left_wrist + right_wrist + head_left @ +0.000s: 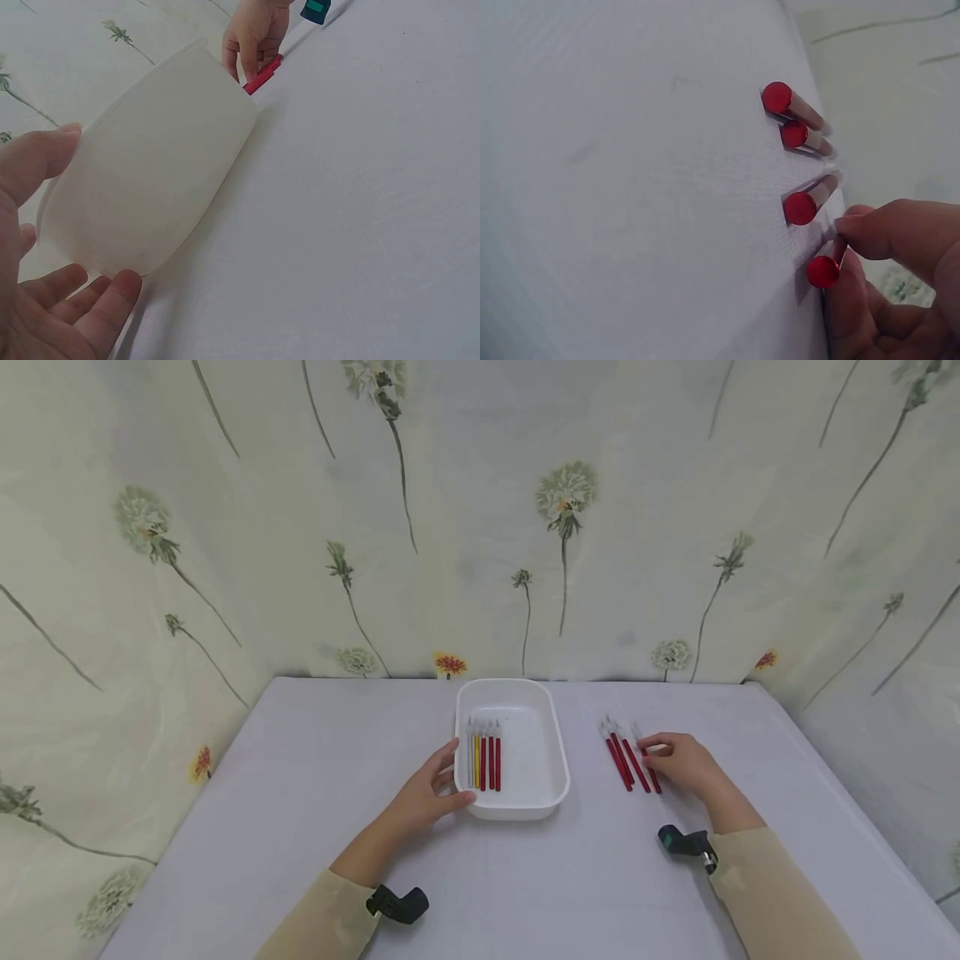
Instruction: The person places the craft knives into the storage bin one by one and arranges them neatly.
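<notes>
A white plastic tray [525, 810] stands on the table, with a row of slim pen-like tools [483, 760] at its left: one silver, one yellow and several red, all with pale clear tips. My left hand [423, 797] holds the tray's near left corner, thumb on one side and fingers on the other, as the left wrist view shows at the tray wall [150, 165]. Right of the tray lie several more red pen-like tools [618, 760]. With thumb and finger my right hand [682, 764] pinches the rightmost red tool [825, 270], which lies low at the table.
A white cloth [517, 893] covers the table. Behind it hangs a curtain [465, 527] printed with dandelions, meeting the table's far edge just past the tray. Each wrist wears a dark camera mount [397, 903].
</notes>
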The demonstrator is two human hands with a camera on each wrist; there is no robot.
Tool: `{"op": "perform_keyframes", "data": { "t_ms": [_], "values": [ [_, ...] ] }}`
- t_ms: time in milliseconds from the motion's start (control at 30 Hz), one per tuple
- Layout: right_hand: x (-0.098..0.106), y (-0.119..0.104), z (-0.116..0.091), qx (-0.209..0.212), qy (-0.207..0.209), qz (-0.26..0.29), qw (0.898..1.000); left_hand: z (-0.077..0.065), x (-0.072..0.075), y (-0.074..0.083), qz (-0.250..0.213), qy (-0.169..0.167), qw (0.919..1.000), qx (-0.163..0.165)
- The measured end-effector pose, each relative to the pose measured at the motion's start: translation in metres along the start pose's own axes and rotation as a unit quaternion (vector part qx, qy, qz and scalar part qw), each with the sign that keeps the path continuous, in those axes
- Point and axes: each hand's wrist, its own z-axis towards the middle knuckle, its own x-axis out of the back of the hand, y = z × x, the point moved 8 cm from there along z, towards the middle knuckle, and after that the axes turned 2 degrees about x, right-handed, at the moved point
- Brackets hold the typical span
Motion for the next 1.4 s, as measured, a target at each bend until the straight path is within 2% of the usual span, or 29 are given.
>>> {"op": "perform_keyframes", "data": {
  "t_ms": [300,567,700,967,1167,1400],
  "values": [
    [-0.001,0.009,-0.003,-0.013,0.006,0.045,0.999,-0.001,0.001,0.0,-0.009,0.0,1.0,0.001],
    [0.001,0.0,-0.014,-0.009,0.0,0.067,0.998,-0.001,0.0,0.0,-0.009,-0.001,1.0,-0.003],
    [0.003,-0.006,-0.023,-0.012,-0.006,0.097,0.995,-0.001,0.0,0.001,-0.006,-0.004,1.0,-0.002],
    [0.003,-0.012,-0.032,-0.03,-0.005,0.187,0.982,0.0,0.002,0.0,-0.001,-0.006,0.9999,0.013],
    [0.0,-0.022,-0.04,-0.021,-0.006,0.254,0.967,-0.001,0.001,0.0,-0.003,-0.005,0.9999,0.013],
    [0.001,-0.033,-0.047,-0.025,0.003,0.283,0.959,-0.002,0.001,0.001,-0.003,-0.004,0.9999,0.011]
  ]
}}
